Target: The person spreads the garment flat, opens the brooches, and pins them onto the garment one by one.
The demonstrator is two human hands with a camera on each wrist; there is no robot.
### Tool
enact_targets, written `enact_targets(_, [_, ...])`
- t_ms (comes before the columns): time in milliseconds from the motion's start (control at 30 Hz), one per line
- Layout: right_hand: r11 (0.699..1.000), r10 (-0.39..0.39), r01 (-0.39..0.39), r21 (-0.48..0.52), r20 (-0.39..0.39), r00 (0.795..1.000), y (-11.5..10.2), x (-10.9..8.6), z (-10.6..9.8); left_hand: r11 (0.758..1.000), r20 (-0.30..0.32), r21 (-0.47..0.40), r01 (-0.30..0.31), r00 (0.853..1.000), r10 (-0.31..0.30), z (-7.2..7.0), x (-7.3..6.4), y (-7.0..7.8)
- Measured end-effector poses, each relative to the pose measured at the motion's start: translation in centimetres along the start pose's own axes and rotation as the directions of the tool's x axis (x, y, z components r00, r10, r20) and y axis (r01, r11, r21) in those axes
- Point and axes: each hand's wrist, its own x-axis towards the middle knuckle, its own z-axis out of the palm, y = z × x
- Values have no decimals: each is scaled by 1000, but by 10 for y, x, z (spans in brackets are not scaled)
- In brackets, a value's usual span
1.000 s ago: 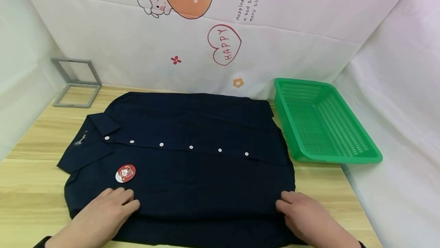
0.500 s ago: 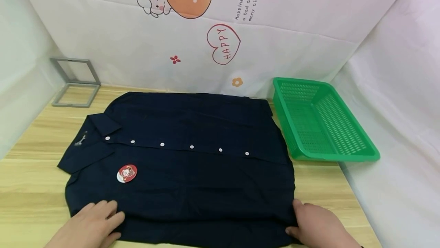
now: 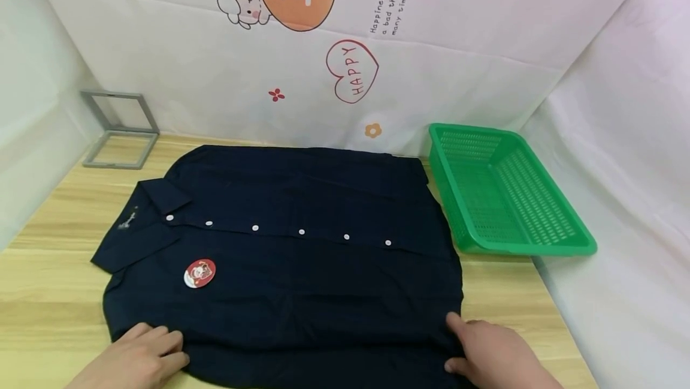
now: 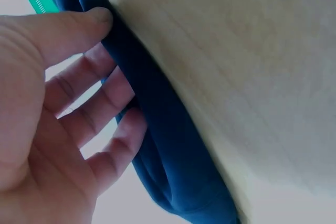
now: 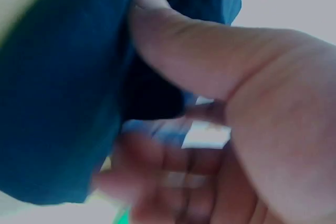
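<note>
A dark navy button-up shirt (image 3: 323, 281) lies front side up, collar to the left, with white buttons and a round red-and-white badge (image 3: 200, 273) on its chest. My left hand (image 3: 137, 356) is at its near left edge; in the left wrist view thumb (image 4: 97, 22) and fingers pinch a folded strip of the cloth (image 4: 163, 114). At the near right corner, by the hem, my right hand (image 3: 493, 350) grips the shirt. The thumb (image 5: 157, 24) lies against the cloth in the right wrist view, while the other fingers are blurred below it.
A green plastic basket (image 3: 474, 239) stands at the back right, close to the shirt's hem. In the back left corner is a grey hinged frame (image 3: 121, 166). White printed cloth (image 3: 458, 89) rises behind the wooden table (image 3: 48, 293).
Both hands have shifted toward the near edge of the shirt, the left one also leftward. The near strip of cloth now hangs in a looser, rounded fold.
</note>
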Motion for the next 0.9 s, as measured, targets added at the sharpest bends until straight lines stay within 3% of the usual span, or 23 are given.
enact_targets(100, [988, -149, 147, -37, -59, 987, 1, -1, 2, 1000, -21, 14, -13, 1000, 13, -1, -2, -2])
enact_targets(167, [982, -180, 172, -80, -103, 978, 1, -2, 3, 1000, -18, 11, -14, 1000, 14, -3, -3, -4])
enact_targets(233, [986, -142, 132, -98, -104, 984, 1, -2, 2, 999, -30, 14, -33, 999, 33, -4, -4, -5])
enact_targets(300, [995, -72, 67, -80, -58, 996, -1, -3, 2, 998, -54, 6, -62, 997, 62, -5, -5, -6])
enact_targets(400, [999, 31, -30, -26, 29, 999, -5, -4, 1, 996, -170, 41, -75, 982, 81, -7, -4, -6])
enact_targets(433, [998, 62, -62, -7, 49, 997, -5, -5, 1, 997, -204, 59, -49, 977, 60, -9, -4, -6])
enact_targets(500, [995, 95, -96, 15, 55, 994, -7, -6, 1, 993, -212, 85, 78, 976, -58, -12, -5, -5])
enact_targets(567, [993, 112, -113, 19, 50, 992, -8, -7, 3, 963, -117, 98, 250, 964, -238, -14, -6, -6])
enact_targets(600, [993, 113, -114, 22, 52, 992, -9, -6, 5, 936, -29, 98, 337, 941, -336, -14, -7, -7])
enact_targets(667, [993, 115, -117, 26, 60, 992, -10, -6, 9, 869, 151, 120, 479, 857, -493, -13, -10, -10])
enact_targets(733, [991, 126, -128, 26, 68, 990, -12, -5, 13, 817, 263, 117, 565, 776, -574, -8, -13, -15])
enact_targets(767, [991, 132, -134, 25, 67, 989, -13, -5, 15, 798, 290, 124, 590, 747, -598, -6, -15, -17])
enact_targets(900, [989, 148, -149, 17, 54, 988, -17, -5, 22, 742, 297, 184, 645, 683, -667, 5, -26, -24])
